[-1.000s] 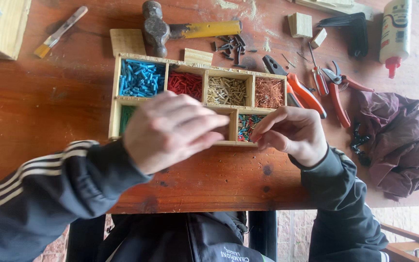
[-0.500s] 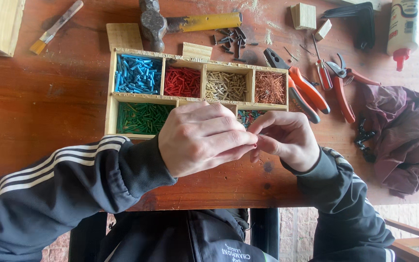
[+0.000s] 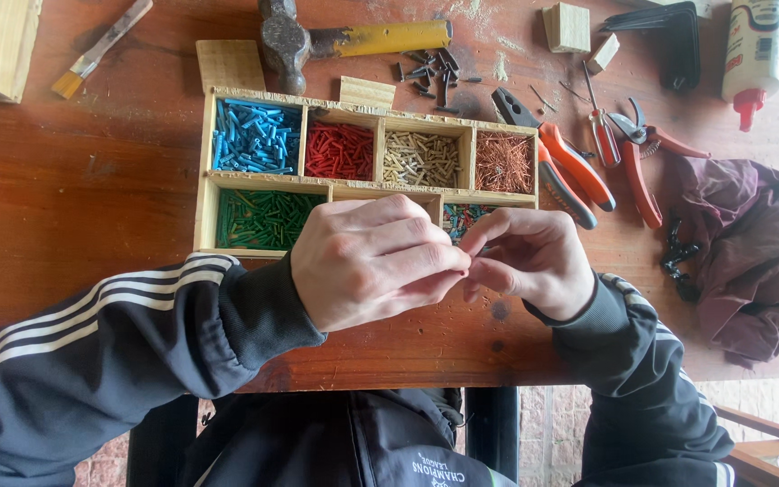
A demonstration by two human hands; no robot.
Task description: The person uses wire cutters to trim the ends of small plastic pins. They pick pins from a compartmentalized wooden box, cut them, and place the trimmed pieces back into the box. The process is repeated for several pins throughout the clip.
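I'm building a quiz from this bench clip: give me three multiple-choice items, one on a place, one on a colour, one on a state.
1. Where does the hammer lie?
A. beyond the wooden tray
B. inside the tray
C. on the cloth

2. What colour are the pieces in the tray's far-left compartment?
A. red
B. blue
C. green

3. How are the left hand and right hand?
A. flat on the table
B. far apart
C. fingertips together above the tray's near edge

Answers: 1 A, it lies past the tray's far wall. 2 B, blue pieces fill it. 3 C, the fingertips meet; whatever they pinch is hidden.
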